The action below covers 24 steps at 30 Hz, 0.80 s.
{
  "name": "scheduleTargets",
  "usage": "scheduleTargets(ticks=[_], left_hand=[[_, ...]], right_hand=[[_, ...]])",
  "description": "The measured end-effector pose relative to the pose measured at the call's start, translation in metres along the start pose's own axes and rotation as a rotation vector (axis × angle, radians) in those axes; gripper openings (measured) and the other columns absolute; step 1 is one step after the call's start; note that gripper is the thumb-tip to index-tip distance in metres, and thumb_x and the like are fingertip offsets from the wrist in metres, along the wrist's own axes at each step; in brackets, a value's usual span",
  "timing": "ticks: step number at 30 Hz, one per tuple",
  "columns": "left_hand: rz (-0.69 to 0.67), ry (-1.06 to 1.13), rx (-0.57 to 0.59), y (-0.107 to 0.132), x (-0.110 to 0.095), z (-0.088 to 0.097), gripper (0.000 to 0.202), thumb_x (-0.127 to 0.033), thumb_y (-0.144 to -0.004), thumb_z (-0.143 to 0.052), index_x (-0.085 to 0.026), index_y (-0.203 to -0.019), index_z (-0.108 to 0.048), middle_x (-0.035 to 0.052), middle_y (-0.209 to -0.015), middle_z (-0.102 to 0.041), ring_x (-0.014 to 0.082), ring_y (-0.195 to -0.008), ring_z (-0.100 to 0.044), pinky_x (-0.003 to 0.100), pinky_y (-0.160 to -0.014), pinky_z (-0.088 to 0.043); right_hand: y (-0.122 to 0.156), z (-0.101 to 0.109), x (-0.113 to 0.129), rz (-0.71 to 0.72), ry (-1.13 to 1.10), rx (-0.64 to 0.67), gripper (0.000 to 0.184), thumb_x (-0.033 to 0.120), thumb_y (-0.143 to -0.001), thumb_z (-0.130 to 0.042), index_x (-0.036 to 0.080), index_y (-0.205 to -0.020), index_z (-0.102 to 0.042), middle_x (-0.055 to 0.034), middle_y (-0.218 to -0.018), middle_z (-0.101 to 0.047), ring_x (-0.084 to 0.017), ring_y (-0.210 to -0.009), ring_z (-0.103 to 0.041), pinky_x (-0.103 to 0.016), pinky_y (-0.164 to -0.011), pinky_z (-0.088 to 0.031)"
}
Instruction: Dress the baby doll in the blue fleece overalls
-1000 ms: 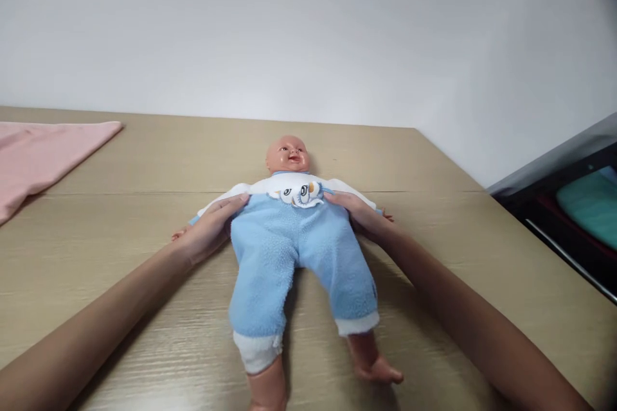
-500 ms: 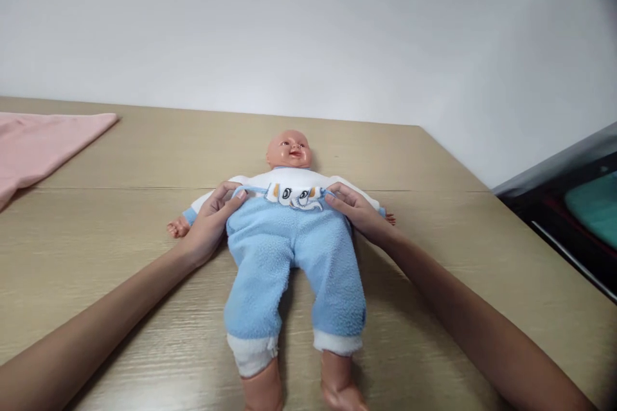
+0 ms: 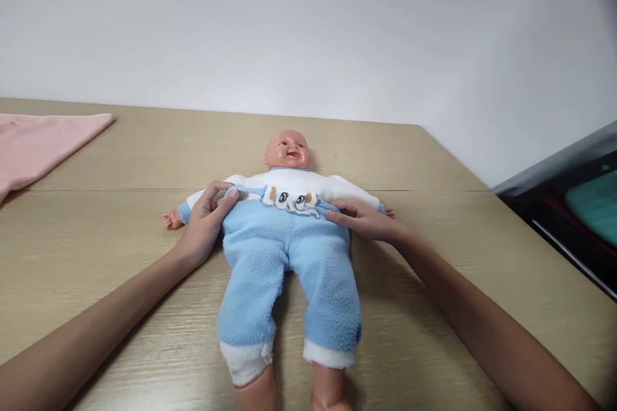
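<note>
A baby doll [image 3: 287, 149] lies on its back, head away from me, in a white top [image 3: 299, 180] with blue cuffs. Its light blue fleece pants [image 3: 289, 237] have white leg cuffs and an elephant-face patch [image 3: 292, 200] at the waistband. My left hand [image 3: 208, 217] pinches the waistband at the doll's left-hand side in view, thumb on top. At the opposite side my right hand [image 3: 361, 218] grips the waistband close to the patch, its fingertips partly hidden by the fabric. The doll's bare feet run out of view at the bottom.
The wooden table [image 3: 120, 257] has a seam running across it. Pink cloth [image 3: 43, 144] lies at its far left. Behind stands a white wall [image 3: 289, 32]. Past the right edge is a dark object with a teal surface [image 3: 585, 209].
The doll and pants have shifted slightly left in view. My right hand has come a little lower on the waistband and lies flatter; my left hand keeps its pinch.
</note>
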<state>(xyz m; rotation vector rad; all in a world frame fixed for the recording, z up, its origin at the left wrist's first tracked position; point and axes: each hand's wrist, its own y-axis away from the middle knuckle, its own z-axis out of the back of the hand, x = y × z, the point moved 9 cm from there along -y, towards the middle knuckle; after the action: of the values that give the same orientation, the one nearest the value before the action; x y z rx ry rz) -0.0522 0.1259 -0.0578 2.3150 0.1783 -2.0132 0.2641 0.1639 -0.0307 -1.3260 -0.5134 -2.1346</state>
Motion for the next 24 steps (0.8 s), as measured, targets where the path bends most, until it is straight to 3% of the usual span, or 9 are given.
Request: scheduleTargets(ticks=[2, 6, 10, 14, 16, 20, 22, 24], left_hand=[[-0.005, 0.001, 0.021, 0.0, -0.001, -0.003, 0.039, -0.055, -0.091, -0.09, -0.026, -0.109, -0.07, -0.0013, -0.089, -0.071, 0.0142, -0.068, -0.051, 0.025, -0.058, -0.031], [-0.038, -0.023, 0.076, 0.003, -0.007, -0.01, 0.039, -0.054, -0.091, -0.09, -0.023, -0.104, -0.071, -0.003, -0.084, -0.06, 0.0139, -0.07, -0.043, 0.026, -0.061, -0.03], [-0.092, -0.034, 0.039, 0.007, -0.015, -0.009, 0.038, -0.058, -0.096, -0.084, -0.027, -0.108, -0.065, -0.0045, -0.081, -0.06, 0.0157, -0.071, -0.047, 0.027, -0.064, -0.035], [-0.214, -0.083, -0.069, 0.011, -0.028, -0.003, 0.038, -0.058, -0.097, -0.084, -0.026, -0.106, -0.064, -0.0009, -0.089, -0.069, 0.0197, -0.084, -0.06, 0.03, -0.077, -0.045], [-0.245, -0.054, -0.101, 0.012, -0.03, 0.0, 0.038, -0.057, -0.096, -0.085, -0.027, -0.105, -0.064, -0.0002, -0.09, -0.071, 0.021, -0.087, -0.062, 0.031, -0.081, -0.048], [-0.253, 0.06, -0.141, 0.011, -0.024, 0.009, 0.029, -0.051, -0.1, -0.083, -0.029, -0.107, -0.064, -0.0021, -0.088, -0.068, 0.0211, -0.085, -0.062, 0.032, -0.08, -0.048], [-0.25, 0.095, -0.158, 0.011, -0.021, 0.013, 0.023, -0.046, -0.101, -0.081, -0.029, -0.104, -0.065, -0.0018, -0.088, -0.065, 0.0208, -0.086, -0.059, 0.032, -0.08, -0.048], [-0.252, 0.098, -0.168, 0.012, -0.021, 0.015, 0.02, -0.042, -0.1, -0.08, -0.028, -0.101, -0.066, -0.0013, -0.088, -0.063, 0.0208, -0.085, -0.057, 0.032, -0.079, -0.047]], right_hand=[[0.002, 0.007, -0.008, 0.018, -0.072, -0.167, 0.043, 0.067, -0.101, -0.072, 0.026, -0.092, -0.079, -0.0012, -0.09, -0.071, -0.024, -0.087, -0.061, -0.037, -0.085, -0.055], [0.007, 0.006, -0.035, -0.074, -0.421, -0.492, 0.047, 0.073, -0.094, -0.076, 0.027, -0.103, -0.077, -0.0053, -0.111, -0.078, -0.031, -0.113, -0.068, -0.046, -0.109, -0.056], [0.002, -0.01, -0.038, -0.134, -0.674, -0.507, 0.046, 0.071, -0.099, -0.07, 0.029, -0.115, -0.072, -0.007, -0.117, -0.077, -0.033, -0.12, -0.069, -0.048, -0.109, -0.059], [0.005, 0.009, -0.018, -0.011, -0.342, -0.614, 0.041, 0.068, -0.1, -0.071, 0.028, -0.092, -0.065, -0.002, -0.093, -0.067, -0.027, -0.098, -0.064, -0.042, -0.1, -0.058], [0.007, 0.012, -0.009, 0.049, -0.198, -0.64, 0.037, 0.065, -0.102, -0.071, 0.029, -0.096, -0.065, -0.0011, -0.093, -0.065, -0.025, -0.095, -0.062, -0.04, -0.098, -0.057], [0.015, 0.01, 0.011, 0.085, -0.133, -0.71, 0.031, 0.049, -0.101, -0.077, 0.03, -0.12, -0.061, -0.004, -0.112, -0.069, -0.025, -0.108, -0.067, -0.042, -0.102, -0.055], [0.019, 0.011, 0.036, 0.098, -0.005, -0.761, 0.028, 0.043, -0.103, -0.075, 0.03, -0.122, -0.06, -0.0057, -0.119, -0.069, -0.026, -0.108, -0.068, -0.044, -0.102, -0.055], [0.012, 0.007, 0.073, 0.157, 0.173, -0.72, 0.016, 0.039, -0.106, -0.07, 0.029, -0.118, -0.064, -0.0063, -0.118, -0.071, -0.027, -0.106, -0.068, -0.045, -0.101, -0.053]])
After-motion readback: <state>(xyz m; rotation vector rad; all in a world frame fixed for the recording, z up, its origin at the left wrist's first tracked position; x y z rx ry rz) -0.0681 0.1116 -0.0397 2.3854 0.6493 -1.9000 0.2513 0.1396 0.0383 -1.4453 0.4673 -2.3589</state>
